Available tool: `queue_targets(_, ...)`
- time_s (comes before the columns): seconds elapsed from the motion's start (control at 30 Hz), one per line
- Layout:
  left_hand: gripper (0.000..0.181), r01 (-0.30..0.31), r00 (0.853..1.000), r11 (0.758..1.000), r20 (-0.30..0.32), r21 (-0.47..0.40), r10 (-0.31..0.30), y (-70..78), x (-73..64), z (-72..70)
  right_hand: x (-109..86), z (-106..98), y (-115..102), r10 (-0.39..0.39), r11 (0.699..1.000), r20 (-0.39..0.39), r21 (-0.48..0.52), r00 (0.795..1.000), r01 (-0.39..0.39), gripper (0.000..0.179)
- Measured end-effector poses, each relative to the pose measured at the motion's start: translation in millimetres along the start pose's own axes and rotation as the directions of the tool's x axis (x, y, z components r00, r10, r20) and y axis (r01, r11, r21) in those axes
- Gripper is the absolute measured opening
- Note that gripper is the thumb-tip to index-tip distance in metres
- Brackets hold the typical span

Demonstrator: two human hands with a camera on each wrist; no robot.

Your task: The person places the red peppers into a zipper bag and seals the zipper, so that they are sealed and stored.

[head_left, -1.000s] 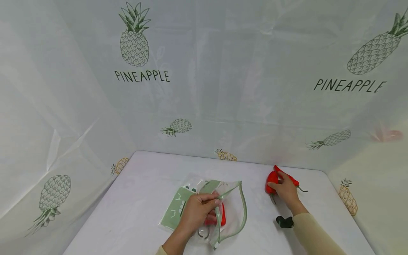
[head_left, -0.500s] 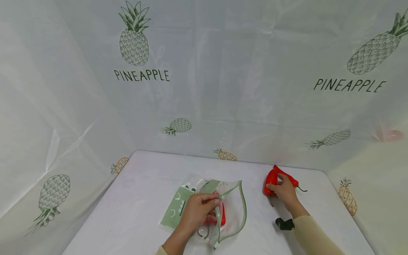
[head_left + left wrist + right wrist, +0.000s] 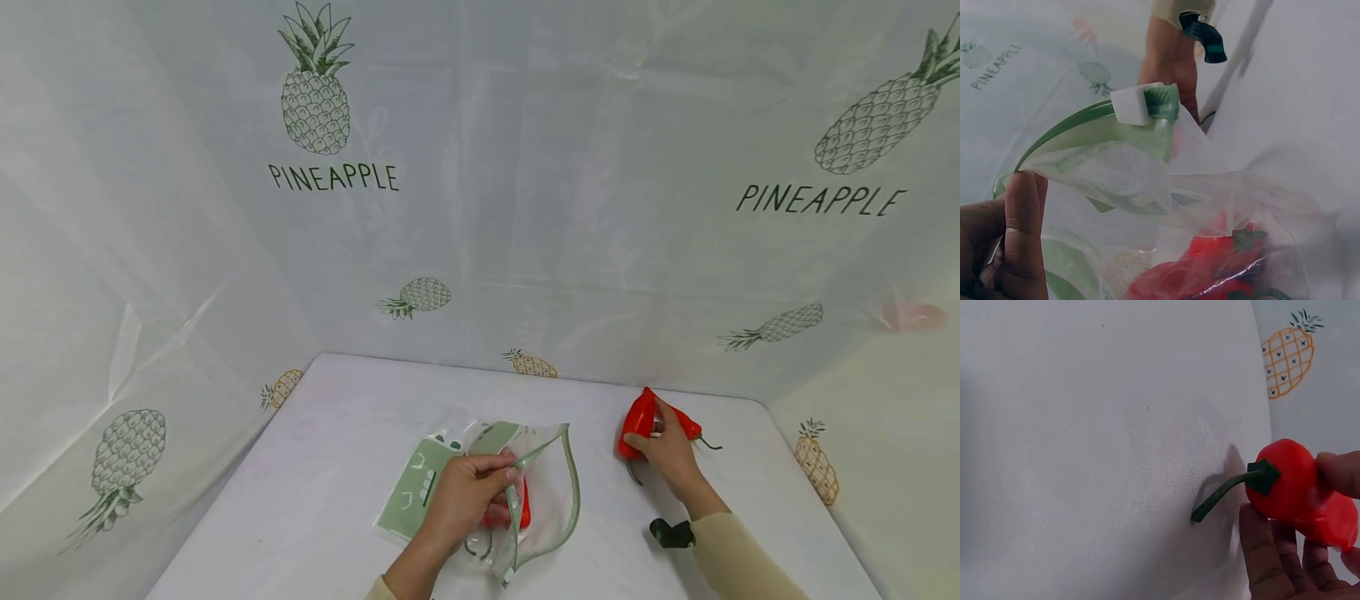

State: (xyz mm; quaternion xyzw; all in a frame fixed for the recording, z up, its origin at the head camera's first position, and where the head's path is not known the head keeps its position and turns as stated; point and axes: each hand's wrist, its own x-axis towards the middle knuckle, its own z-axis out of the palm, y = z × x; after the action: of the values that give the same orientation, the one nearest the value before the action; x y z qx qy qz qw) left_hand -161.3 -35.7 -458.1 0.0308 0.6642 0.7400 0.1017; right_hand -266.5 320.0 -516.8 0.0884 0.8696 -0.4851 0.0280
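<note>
We found the left hand (image 3: 461,500) pinching the lip of a clear plastic bag with green edging (image 3: 553,500); we judged it best held wide and steady. Farther right, the right hand (image 3: 675,457) gripped a glossy red pepper with a green stem (image 3: 637,419), where we advised a light hold around the body. Its long axis ran away from the person, stem nearer, tip farther.

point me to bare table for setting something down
Widest: white table between its left edge and the green-printed plastic. Narrower: between the zip bag and the right hand, and right of the right sleeve. Crowded: the middle, where the left hand pinches the bag, and back right, where the right hand grips one red pepper beside another pepper.
</note>
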Motion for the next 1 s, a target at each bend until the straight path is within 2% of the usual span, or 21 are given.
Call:
queue_targets(0.53,0.026,0.009,1.0,0.998,-0.02,0.055,-0.008,1.2,-1.0,1.8,-17.4,2.8,-6.2,-0.023,1.0,-0.035,0.005,0.999,0.023,0.111)
queue_targets(0.83,0.026,0.013,1.0,1.0,-0.021,0.028,-0.012,1.4,1.4,4.3,-25.6,4.4,-9.0,-0.019,0.999,-0.038,0.04,0.999,0.02,0.112)
queue_targets(1.0,0.027,0.015,1.0,1.0,-0.02,0.013,-0.014,1.4,2.2,5.5,-31.8,4.7,-12.5,-0.034,0.999,-0.045,0.018,0.998,0.035,0.112)
